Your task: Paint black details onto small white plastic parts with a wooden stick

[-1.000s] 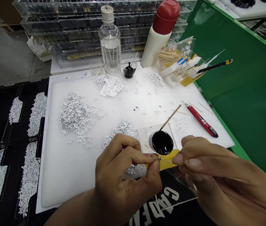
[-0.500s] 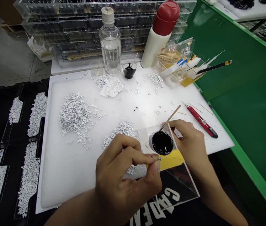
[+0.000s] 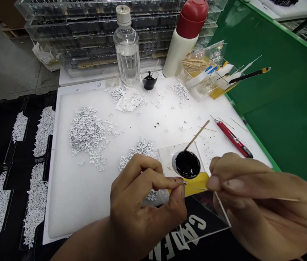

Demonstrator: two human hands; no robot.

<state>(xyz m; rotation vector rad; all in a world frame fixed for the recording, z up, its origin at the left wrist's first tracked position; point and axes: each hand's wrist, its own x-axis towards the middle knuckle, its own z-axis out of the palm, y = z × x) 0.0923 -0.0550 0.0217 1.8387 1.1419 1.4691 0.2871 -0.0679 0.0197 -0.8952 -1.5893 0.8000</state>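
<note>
Over by the black paste point(image 3: 187, 164), why's yr left hand point(image 3: 142, 197) pinched so tight?

Re: it's clamped on a tiny part point(image 3: 184, 183) to keep it steady, imo. Yr right hand point(image 3: 262, 199) is clamped on a thin toothpick point(image 3: 201, 189), tip just beside it, over the yellow strip point(image 3: 194, 185).

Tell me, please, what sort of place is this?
Probably a factory workshop for small parts: stacked clear trays, a foam board with heaps of tiny white parts, and black paste with a toothpick.
</note>
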